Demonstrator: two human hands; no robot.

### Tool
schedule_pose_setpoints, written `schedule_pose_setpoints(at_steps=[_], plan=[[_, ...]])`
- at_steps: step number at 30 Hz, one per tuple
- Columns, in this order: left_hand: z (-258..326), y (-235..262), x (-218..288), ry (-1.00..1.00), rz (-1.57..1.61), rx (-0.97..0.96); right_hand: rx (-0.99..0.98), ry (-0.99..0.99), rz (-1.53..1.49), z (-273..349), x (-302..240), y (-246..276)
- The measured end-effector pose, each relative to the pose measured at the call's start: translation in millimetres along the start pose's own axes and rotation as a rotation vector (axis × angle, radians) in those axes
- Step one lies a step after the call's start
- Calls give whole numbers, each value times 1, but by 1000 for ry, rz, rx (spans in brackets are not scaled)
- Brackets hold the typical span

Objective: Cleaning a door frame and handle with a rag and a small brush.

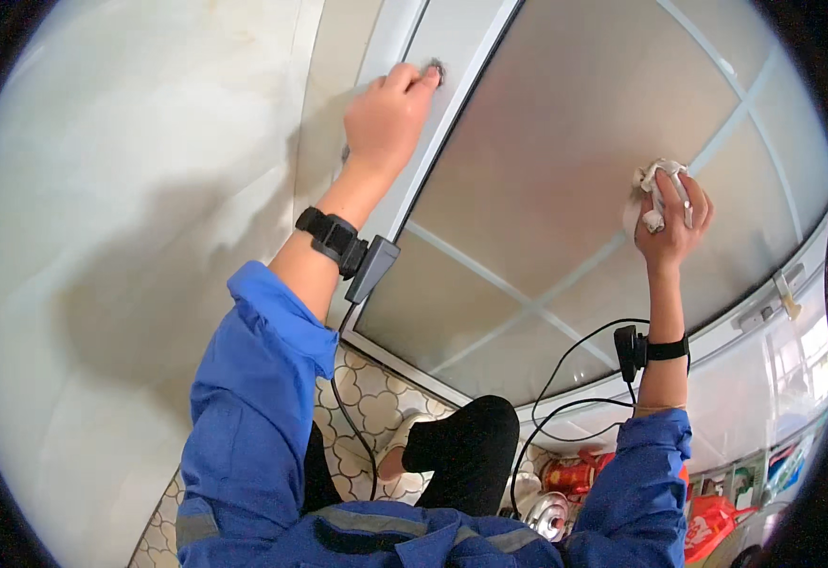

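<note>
My right hand (676,222) is closed round a crumpled whitish cloth (661,189) and presses it against the frosted glass panel (537,123) of a white-framed door. Wet-looking folds of the cloth stick out between the fingers. On the left, my left hand (387,118) has its fingers curled at the white door frame (461,47). At its fingertips sits a small dark, roundish thing (437,72); whether it is a fitting or a scrubber I cannot tell.
A pale wall (130,142) stands close on the left. Pale strips cross the glass. Patterned floor tiles (357,407) lie below. At the lower right are a red bag (712,525), red items (570,473) and a metal lid (548,514). Cables (575,402) hang from my wrist straps.
</note>
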State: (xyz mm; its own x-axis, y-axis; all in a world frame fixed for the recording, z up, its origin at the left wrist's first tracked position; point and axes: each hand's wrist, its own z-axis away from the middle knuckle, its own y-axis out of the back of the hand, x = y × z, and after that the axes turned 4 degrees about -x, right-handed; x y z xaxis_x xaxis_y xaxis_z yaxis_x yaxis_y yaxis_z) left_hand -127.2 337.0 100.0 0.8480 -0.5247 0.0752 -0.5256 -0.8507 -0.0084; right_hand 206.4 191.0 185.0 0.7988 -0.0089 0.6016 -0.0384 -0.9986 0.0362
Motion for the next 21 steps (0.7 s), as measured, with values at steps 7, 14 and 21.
schedule_pose_setpoints(at_steps=[7, 14, 21], plan=[[15, 5, 5, 33, -11, -62, -10, 6, -1, -1, 1, 0], [-8, 4, 3, -25, -81, -35, 1, 27, -1, -3, -1, 1], [28, 9, 8, -44, -113, -158, 6, 33, -3, 0, 3, 0]])
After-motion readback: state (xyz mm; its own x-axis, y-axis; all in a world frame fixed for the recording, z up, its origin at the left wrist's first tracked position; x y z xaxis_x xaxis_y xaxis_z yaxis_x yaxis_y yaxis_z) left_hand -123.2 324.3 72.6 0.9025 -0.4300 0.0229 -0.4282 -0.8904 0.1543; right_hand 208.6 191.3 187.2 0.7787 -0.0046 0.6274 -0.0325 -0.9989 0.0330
